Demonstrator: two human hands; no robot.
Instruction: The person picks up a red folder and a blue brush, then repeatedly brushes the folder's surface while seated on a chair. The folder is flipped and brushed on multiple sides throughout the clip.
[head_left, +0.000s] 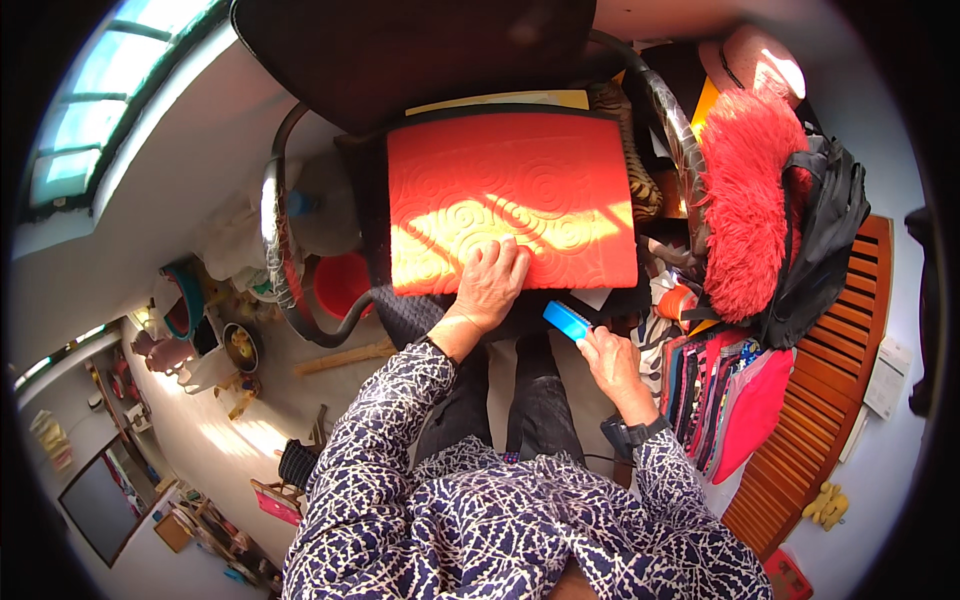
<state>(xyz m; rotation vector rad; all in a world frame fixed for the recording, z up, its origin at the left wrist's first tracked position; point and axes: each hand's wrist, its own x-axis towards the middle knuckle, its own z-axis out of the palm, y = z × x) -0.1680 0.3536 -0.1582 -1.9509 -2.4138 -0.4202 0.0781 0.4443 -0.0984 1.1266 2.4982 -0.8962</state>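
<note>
A red mat (517, 165) with embossed circles and swirls lies over the seat of a black chair (412, 45). My left hand (491, 281) rests on the mat's near edge, its fingers on the sunlit part; whether it grips the edge is not clear. In my right hand (611, 364) is a blue brush (566, 320), held by its handle just in front of the mat. The bristles face up and away from me, apart from the mat. A dark quilted cover (416, 311) shows beneath the mat.
Curved chair arms (274, 217) with peeling covering flank the seat. At right are a red shaggy cushion (750, 202), a black bag (821, 240), a pink hat (757, 64) and folded cloths (712, 397). A red bucket (341, 285) and a straw broom (345, 358) lie at left.
</note>
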